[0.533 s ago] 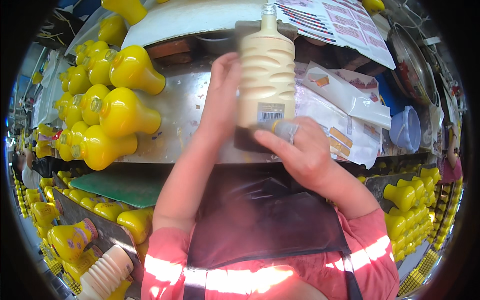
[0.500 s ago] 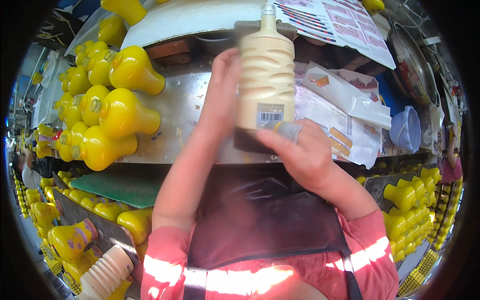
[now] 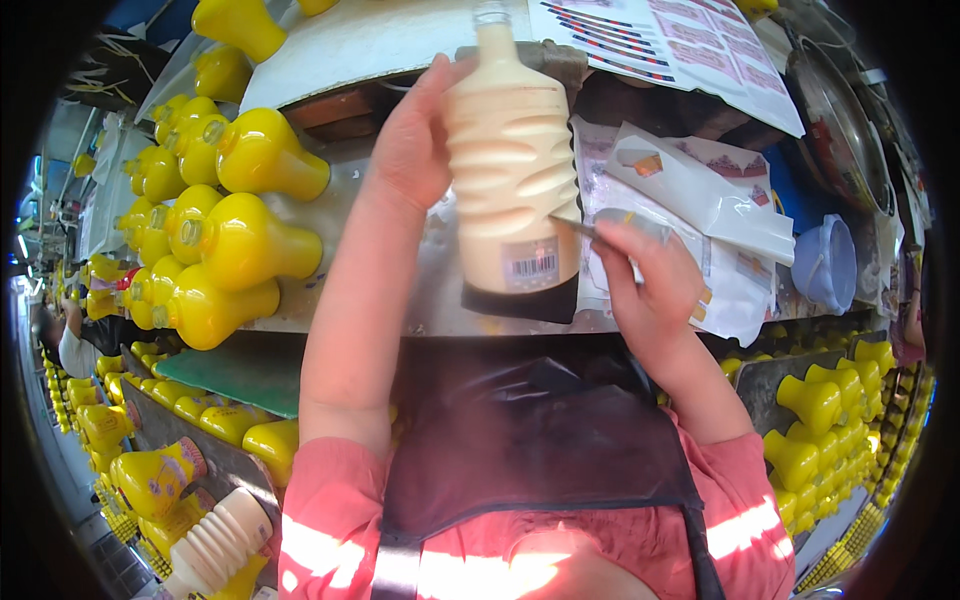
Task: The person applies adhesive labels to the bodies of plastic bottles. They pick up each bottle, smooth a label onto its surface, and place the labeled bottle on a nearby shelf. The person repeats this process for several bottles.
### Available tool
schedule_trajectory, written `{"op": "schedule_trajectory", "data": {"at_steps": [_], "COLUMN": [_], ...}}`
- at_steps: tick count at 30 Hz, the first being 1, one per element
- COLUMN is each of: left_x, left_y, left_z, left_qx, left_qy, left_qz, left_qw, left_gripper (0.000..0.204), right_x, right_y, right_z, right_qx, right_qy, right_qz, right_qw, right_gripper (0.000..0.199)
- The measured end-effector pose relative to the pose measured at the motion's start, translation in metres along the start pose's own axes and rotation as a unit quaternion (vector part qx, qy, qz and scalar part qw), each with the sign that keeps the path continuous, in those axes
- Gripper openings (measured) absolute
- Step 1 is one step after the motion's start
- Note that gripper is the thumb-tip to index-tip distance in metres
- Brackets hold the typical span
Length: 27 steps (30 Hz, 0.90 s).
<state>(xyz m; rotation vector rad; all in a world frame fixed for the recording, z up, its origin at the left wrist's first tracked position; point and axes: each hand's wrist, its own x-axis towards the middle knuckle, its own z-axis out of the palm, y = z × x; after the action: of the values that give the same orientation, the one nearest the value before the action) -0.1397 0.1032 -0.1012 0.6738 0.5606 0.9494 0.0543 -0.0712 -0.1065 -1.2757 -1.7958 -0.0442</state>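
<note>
A cream bottle (image 3: 510,170) with wavy ridges lies before me, its clear neck pointing away. Near its base is a small barcode label (image 3: 531,263). A dark pad (image 3: 520,303) shows under the base. My left hand (image 3: 415,140) holds the bottle's left side near the shoulder, with some fingers hidden. At the bottle's right side, my right hand (image 3: 655,275) pinches a small thin blade-like tool (image 3: 572,222). Its tip rests at the bottle's edge just above the label; the tool's exact kind is unclear. Something grey is wrapped on a right finger.
Several glossy yellow bottles (image 3: 265,150) lie stacked to the left. Printed sheets (image 3: 690,190) are at the right beside a pale blue bucket (image 3: 825,262). A white board (image 3: 370,35) spans the back. Crates of yellow bottles (image 3: 820,400) flank me, and another cream bottle (image 3: 222,540) is lower left.
My left hand has shifted from blurred motion to a hold on the bottle's side. My right hand has moved right, off the label, and the blade-like tool now shows. The bottle appears slightly left and turned.
</note>
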Motion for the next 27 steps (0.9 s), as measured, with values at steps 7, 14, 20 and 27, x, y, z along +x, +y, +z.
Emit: {"op": "schedule_trajectory", "data": {"at_steps": [7,14,20,27], "left_x": [-0.022,-0.06,-0.09,-0.124], "left_y": [0.036,0.032,0.033,0.006], "left_z": [-0.023,-0.015,-0.004,0.02], "left_qx": [0.083,0.118,0.211,0.293], "left_qy": [0.057,0.145,0.145,0.27], "left_qz": [0.021,0.119,0.192,0.341], "left_qw": [0.995,0.975,0.947,0.851], "left_gripper": [0.042,0.033,0.033,0.036], "right_x": [-0.003,-0.001,0.001,-0.05], "right_y": [-0.009,-0.016,0.003,-0.004], "right_z": [-0.009,0.003,0.005,0.0], "right_qx": [0.045,0.079,0.035,0.112], "right_qy": [-0.06,-0.087,-0.018,-0.107], "right_qz": [-0.109,-0.194,0.037,-0.131], "right_qw": [0.991,0.974,0.999,0.979], "right_gripper": [0.039,0.04,0.03,0.034]}}
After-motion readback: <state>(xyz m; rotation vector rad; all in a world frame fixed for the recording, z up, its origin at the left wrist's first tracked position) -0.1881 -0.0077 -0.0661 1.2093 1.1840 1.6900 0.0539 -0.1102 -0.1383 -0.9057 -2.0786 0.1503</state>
